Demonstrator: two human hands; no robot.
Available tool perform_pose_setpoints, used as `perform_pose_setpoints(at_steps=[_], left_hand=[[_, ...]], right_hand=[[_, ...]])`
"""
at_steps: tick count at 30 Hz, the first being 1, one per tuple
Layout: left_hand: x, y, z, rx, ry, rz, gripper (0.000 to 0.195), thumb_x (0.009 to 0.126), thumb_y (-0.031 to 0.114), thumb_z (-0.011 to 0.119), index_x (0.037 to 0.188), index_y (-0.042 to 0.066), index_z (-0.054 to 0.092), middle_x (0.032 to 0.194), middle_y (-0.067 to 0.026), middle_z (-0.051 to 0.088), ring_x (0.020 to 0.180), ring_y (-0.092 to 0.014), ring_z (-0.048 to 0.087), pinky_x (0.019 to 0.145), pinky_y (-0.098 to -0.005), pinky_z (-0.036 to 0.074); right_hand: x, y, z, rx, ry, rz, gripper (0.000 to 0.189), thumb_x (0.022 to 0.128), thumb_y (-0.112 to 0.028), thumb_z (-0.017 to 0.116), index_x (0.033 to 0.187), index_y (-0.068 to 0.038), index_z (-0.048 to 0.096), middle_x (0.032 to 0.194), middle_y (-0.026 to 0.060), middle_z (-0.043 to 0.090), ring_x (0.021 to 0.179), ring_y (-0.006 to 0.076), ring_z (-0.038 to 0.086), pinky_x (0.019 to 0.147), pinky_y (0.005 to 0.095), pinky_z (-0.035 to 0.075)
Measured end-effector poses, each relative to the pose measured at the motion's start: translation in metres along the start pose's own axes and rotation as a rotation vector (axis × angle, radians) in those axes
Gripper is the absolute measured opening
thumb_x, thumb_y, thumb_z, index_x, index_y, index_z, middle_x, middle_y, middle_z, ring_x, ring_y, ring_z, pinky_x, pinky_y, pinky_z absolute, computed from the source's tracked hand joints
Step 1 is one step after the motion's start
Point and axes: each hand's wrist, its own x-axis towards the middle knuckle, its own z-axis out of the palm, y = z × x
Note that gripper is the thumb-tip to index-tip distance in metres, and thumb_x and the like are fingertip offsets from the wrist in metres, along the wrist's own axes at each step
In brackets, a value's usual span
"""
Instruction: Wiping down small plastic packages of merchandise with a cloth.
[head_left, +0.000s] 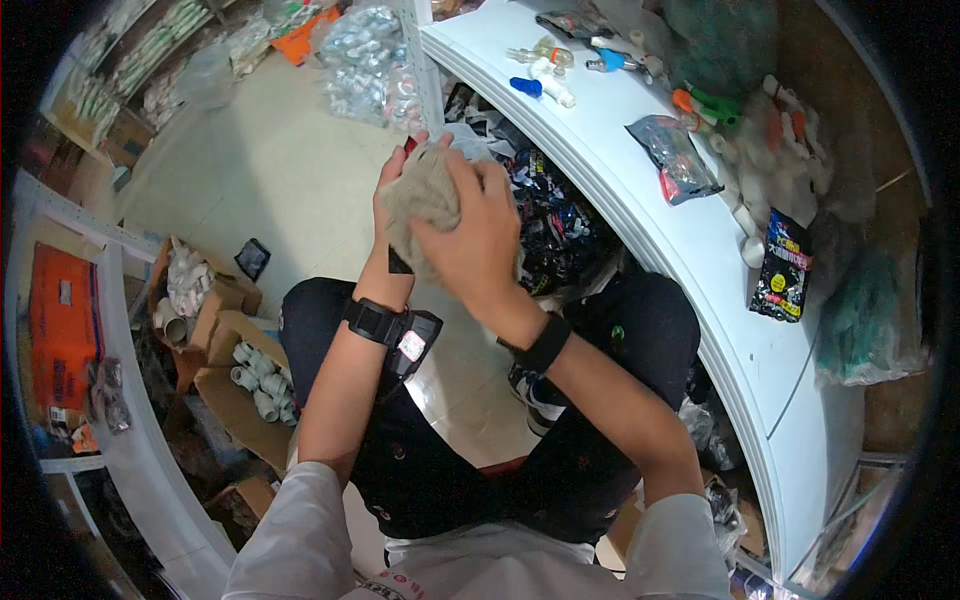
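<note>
A beige cloth (421, 186) is bunched in my right hand (480, 236) and pressed against a dark packet (398, 262). Only a black lower corner and a red upper bit of that packet show past the cloth. From the left side, my left hand (382, 225) supports the packet, its palm mostly hidden. Both hands are raised in front of my knees. Just beyond them, under the shelf, lies a heap of dark glossy packets (559, 225) bearing print.
On the white shelf (720, 300) at right lie a black printed packet (780, 266), a clear-fronted packet (673, 159) and several plastic taps (551, 82). Cardboard boxes (247, 405) with pipe fittings stand at left. A small dark packet (253, 258) rests on the floor.
</note>
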Motion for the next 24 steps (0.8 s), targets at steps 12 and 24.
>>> perform_pose_setpoints(at_steps=[12,24], left_hand=[[-0.032,-0.010,0.015,0.225,0.146,-0.215,0.059,0.096,0.054,0.040,0.136,0.011,0.042,0.131,-0.0069,0.051,0.117,-0.022,0.052,0.100,-0.0383,0.042],[-0.019,0.010,-0.023,0.135,-0.090,0.066,0.052,0.099,0.045,0.038,0.137,0.009,0.041,0.134,-0.0094,0.048,0.117,-0.026,0.052,0.101,-0.0403,0.041]], right_hand=[[0.037,0.034,0.015,-0.157,0.135,-0.096,0.060,0.059,-0.024,0.077,0.115,-0.010,0.059,0.100,0.0149,0.050,0.095,0.0349,0.051,0.080,0.0445,0.045],[-0.005,-0.012,0.014,0.002,-0.179,0.034,0.065,0.059,-0.024,0.078,0.118,-0.009,0.056,0.105,0.0167,0.051,0.096,0.0379,0.054,0.080,0.0455,0.047]])
